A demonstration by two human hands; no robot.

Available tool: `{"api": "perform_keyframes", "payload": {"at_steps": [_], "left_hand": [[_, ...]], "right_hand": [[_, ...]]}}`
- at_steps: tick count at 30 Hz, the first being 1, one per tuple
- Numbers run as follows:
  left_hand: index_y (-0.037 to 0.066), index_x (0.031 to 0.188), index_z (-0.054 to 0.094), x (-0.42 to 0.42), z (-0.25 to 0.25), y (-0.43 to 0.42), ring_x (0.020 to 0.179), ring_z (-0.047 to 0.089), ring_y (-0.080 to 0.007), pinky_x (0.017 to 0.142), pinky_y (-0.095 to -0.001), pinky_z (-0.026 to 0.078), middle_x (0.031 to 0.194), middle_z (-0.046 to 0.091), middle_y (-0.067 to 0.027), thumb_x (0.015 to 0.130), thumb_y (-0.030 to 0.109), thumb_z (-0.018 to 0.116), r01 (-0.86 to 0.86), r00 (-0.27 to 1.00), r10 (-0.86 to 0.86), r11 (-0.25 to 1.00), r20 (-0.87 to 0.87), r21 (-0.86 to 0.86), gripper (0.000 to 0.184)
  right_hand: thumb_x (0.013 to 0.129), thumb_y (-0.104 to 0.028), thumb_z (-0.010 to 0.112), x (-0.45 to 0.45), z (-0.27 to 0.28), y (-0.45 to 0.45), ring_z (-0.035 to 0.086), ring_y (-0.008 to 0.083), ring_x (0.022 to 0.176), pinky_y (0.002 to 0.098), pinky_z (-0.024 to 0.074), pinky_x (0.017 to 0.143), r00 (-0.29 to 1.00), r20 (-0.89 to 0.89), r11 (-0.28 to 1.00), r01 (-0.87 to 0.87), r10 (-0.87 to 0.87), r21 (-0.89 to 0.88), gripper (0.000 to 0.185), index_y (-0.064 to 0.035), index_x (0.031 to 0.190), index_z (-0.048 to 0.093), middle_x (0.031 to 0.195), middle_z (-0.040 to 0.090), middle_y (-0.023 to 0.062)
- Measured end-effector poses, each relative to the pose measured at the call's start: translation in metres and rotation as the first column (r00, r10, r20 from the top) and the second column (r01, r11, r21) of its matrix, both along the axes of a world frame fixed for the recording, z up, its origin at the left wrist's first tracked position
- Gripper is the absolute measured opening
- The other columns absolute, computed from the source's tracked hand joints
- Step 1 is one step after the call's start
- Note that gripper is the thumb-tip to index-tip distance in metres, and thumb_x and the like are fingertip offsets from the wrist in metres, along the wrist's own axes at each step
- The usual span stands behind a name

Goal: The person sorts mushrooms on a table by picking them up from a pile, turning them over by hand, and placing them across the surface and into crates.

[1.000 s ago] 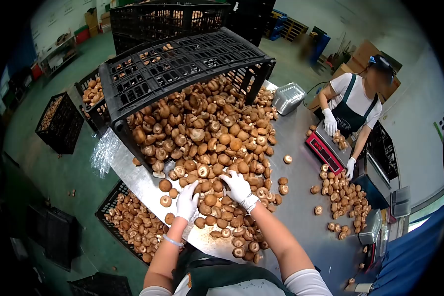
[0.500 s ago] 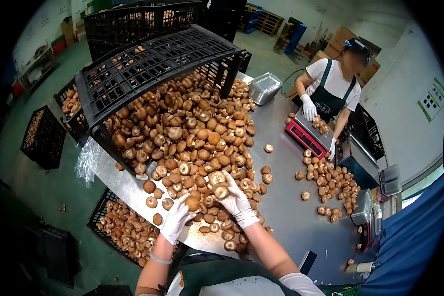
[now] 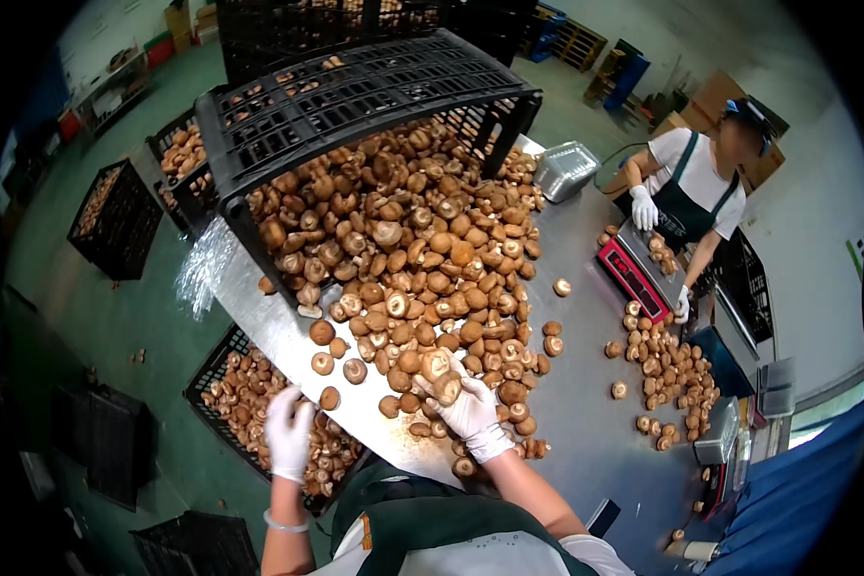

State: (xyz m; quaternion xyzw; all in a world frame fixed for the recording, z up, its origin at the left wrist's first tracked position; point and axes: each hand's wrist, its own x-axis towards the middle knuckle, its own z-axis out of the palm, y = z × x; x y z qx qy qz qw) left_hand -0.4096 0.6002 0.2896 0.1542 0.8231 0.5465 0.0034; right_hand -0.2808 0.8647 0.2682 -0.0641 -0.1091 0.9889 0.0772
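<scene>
Although a good layer of mushrooms point(image 3: 245, 398) is already held in the lower crate point(image 3: 219, 353) beside the table point(image 3: 595, 288), a far larger heap point(image 3: 384, 235) is left on the metal top, and by that measure only a modest share appears to have been dealt with. The heap is spilled from a tipped black crate point(image 3: 355, 106), whose open side is turned toward the hands, and many mushrooms are yet inside it. A few loose ones are scattered at the near edge, between the heap and the lower crate.

Over the lower crate, the left hand point(image 3: 289, 437) is held with its gloved fingers pointed away from the body, loosely bent, and the thumb apart; no mushroom can be seen in it, so it is judged released. Its forearm is kept nearly straight ahead, close to the body's left side. By the right hand point(image 3: 472, 415), at the near part of the heap, at least two mushrooms point(image 3: 436, 365) are grasped, with pale undersides shown; whether more are hidden in the palm cannot be told. The right forearm is angled inward across the table's near edge.

Across the table, a scale point(image 3: 636, 280) is attended by another person point(image 3: 686, 192).
</scene>
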Motion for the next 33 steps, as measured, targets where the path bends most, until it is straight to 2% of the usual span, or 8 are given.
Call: {"api": "perform_keyframes", "payload": {"at_steps": [6,10,15,21,25,26,31,33], "left_hand": [[0.005,0.105,0.065,0.043,0.013,0.066,0.093,0.058,-0.0286,0.083,-0.0366,0.047,0.099,0.064,-0.0114,0.072,0.021,0.074,0.359,0.9,-0.368,0.93,-0.235,-0.08,0.038],[0.008,0.12,0.057,0.056,0.013,0.083,0.101,0.054,-0.0291,0.085,-0.0403,0.044,0.115,0.058,-0.0094,0.067,0.031,0.076,0.415,0.773,-0.515,0.852,-0.371,-0.319,0.061],[0.011,0.12,0.056,0.062,-0.013,0.084,0.105,0.052,-0.0275,0.087,-0.0394,0.04,0.119,0.056,-0.0053,0.069,0.034,0.073,0.448,0.701,-0.601,0.79,-0.383,-0.419,0.059],[0.007,0.111,0.058,0.056,-0.008,0.09,0.104,0.052,-0.0293,0.091,-0.0402,0.04,0.113,0.058,-0.0082,0.068,0.029,0.077,0.496,0.816,-0.513,0.858,-0.267,-0.135,0.052],[0.0,0.12,0.05,0.046,-0.004,0.087,0.1,0.061,-0.0221,0.088,-0.0327,0.048,0.107,0.062,-0.0141,0.076,0.013,0.075,0.323,0.848,-0.425,0.888,0.317,0.327,0.053],[-0.001,0.121,0.048,0.042,0.005,0.086,0.102,0.06,-0.0187,0.09,-0.0303,0.047,0.11,0.062,-0.013,0.078,0.01,0.072,0.333,0.857,-0.424,0.89,0.293,0.311,0.051],[-0.001,0.124,0.048,0.039,-0.009,0.083,0.104,0.059,-0.0211,0.091,-0.0326,0.046,0.114,0.059,-0.0149,0.078,0.01,0.072,0.373,0.836,-0.465,0.871,0.292,0.319,0.053],[0.001,0.126,0.049,0.041,-0.016,0.085,0.114,0.052,-0.0336,0.097,-0.0397,0.042,0.122,0.054,-0.019,0.076,0.018,0.071,0.582,0.812,-0.582,0.813,-0.044,-0.003,0.057]], "right_hand": [[0.096,-0.024,0.038,-0.002,0.003,-0.019,0.04,0.0417,0.127,0.049,0.0433,0.098,0.997,0.075,0.999,-0.009,0.005,0.052,0.053,-0.0128,0.145,0.024,0.143,0.034,0.0161],[0.099,-0.027,0.037,0.011,-0.008,-0.033,0.046,0.0254,0.123,0.0469,0.043,0.098,0.993,0.106,0.98,-0.072,0.053,0.187,0.048,-0.0094,0.143,0.029,0.139,0.04,0.0116],[0.099,-0.035,0.038,0.018,-0.008,-0.042,0.044,0.0257,0.125,0.0402,0.0379,0.104,0.976,0.22,0.951,-0.057,-0.011,0.305,0.055,-0.0055,0.144,0.025,0.138,0.041,0.0143],[0.099,-0.042,0.035,0.023,-0.015,-0.041,0.05,0.0221,0.118,0.0388,0.0438,0.097,0.955,0.298,0.966,-0.075,-0.002,0.249,0.053,-0.0058,0.137,0.037,0.132,0.047,0.0115],[0.099,-0.041,0.038,0.027,-0.029,-0.036,0.062,0.021,0.096,0.0405,0.054,0.079,0.895,0.444,0.961,-0.153,0.036,0.23,0.043,-0.0055,0.117,0.052,0.106,0.062,0.0106],[0.099,-0.034,0.04,0.026,-0.027,-0.035,0.063,0.0236,0.095,0.0331,0.054,0.082,0.894,0.439,0.969,-0.18,0.089,0.17,0.04,-0.0005,0.12,0.05,0.105,0.062,0.0158],[0.099,-0.026,0.045,0.021,-0.023,-0.046,0.06,0.0198,0.1,0.0347,0.0519,0.084,0.892,0.45,0.938,-0.182,0.03,0.296,0.037,-0.0003,0.125,0.048,0.111,0.06,0.0105],[0.098,-0.023,0.046,0.019,-0.02,-0.048,0.058,0.0194,0.105,0.0335,0.0493,0.089,0.917,0.39,0.933,-0.213,0.088,0.29,0.037,-0.0011,0.128,0.046,0.114,0.059,0.0092]]}}
